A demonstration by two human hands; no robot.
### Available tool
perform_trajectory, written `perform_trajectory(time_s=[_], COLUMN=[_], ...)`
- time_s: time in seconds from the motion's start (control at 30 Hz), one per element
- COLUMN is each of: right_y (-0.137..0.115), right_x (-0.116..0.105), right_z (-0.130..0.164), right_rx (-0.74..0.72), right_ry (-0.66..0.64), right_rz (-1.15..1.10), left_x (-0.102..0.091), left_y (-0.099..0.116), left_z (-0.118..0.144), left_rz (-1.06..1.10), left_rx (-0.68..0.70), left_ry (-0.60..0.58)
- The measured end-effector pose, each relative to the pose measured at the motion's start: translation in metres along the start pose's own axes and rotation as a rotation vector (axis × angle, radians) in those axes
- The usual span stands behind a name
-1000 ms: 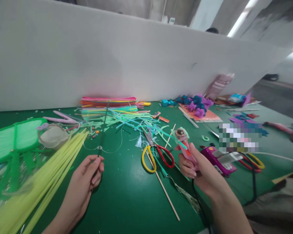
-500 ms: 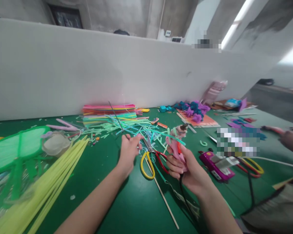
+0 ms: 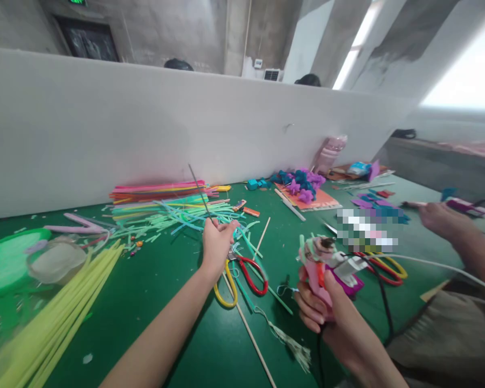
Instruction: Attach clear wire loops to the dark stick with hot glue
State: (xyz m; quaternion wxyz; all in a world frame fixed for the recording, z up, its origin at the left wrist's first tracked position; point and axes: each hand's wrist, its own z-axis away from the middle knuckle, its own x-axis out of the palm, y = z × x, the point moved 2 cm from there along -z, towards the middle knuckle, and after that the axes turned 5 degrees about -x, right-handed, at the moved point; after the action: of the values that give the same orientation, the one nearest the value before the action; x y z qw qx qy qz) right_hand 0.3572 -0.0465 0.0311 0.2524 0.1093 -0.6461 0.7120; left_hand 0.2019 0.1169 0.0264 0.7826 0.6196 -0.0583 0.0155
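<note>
My left hand (image 3: 217,241) reaches out over the green table (image 3: 161,302) and pinches a thin dark wire stem (image 3: 199,193) that points up and away from it. Just below this hand lie scissors (image 3: 242,275) with one yellow and one red handle. My right hand (image 3: 321,304) grips a pink glue gun (image 3: 317,264) with its nozzle up; strips of pale green stick to it and a black cord (image 3: 382,293) runs off it. Beyond my left hand spreads a tangle of green and teal strips (image 3: 178,213).
A stack of coloured strips (image 3: 157,189) lies against the white partition (image 3: 145,124). Long yellow sticks (image 3: 60,318) and a green mesh piece (image 3: 8,258) sit at left, a thin wooden stick (image 3: 250,337) near the front. Purple and blue felt flowers (image 3: 301,183) lie farther back. Another person's hand (image 3: 438,218) works at right.
My left hand carried the wire stem from the near left out to the middle, above the scissors. My right hand with the glue gun has shifted right and nearer. The view has tilted up.
</note>
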Motion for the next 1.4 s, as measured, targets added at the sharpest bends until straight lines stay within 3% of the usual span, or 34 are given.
perform_trajectory(time_s=[0.2, 0.33, 0.43, 0.57, 0.67, 0.8, 0.97, 1.2, 1.4], right_y=[-0.012, -0.015, -0.015, -0.007, 0.004, 0.018, 0.031, 0.038, 0.042], right_x=[0.009, 0.036, 0.062, 0.098, 0.118, 0.126, 0.120, 0.116, 0.111], right_z=[0.002, -0.004, -0.008, -0.013, -0.017, -0.020, -0.022, -0.022, -0.021], right_rx=[-0.190, -0.323, -0.509, -0.872, -1.027, -1.106, -1.146, -1.151, -1.154], right_ry=[0.168, 0.217, 0.266, 0.125, -0.014, -0.065, -0.102, -0.084, -0.054], right_rz=[0.294, 0.495, 0.730, 0.981, 1.048, 1.180, 1.324, 1.303, 1.317], left_x=[-0.041, -0.080, -0.106, -0.130, -0.143, -0.152, -0.153, -0.152, -0.150], left_y=[-0.005, -0.006, -0.009, -0.014, -0.016, -0.019, -0.020, -0.007, -0.003], left_z=[0.029, 0.058, 0.081, 0.106, 0.118, 0.125, 0.125, 0.126, 0.129], left_rz=[-0.211, -0.278, -0.302, -0.318, -0.317, -0.295, -0.263, -0.464, -0.513], left_rx=[0.072, 0.126, 0.134, 0.099, 0.062, 0.052, 0.027, 0.209, 0.237], left_ry=[-0.024, 0.034, 0.066, 0.082, 0.101, 0.166, 0.206, 0.262, 0.234])
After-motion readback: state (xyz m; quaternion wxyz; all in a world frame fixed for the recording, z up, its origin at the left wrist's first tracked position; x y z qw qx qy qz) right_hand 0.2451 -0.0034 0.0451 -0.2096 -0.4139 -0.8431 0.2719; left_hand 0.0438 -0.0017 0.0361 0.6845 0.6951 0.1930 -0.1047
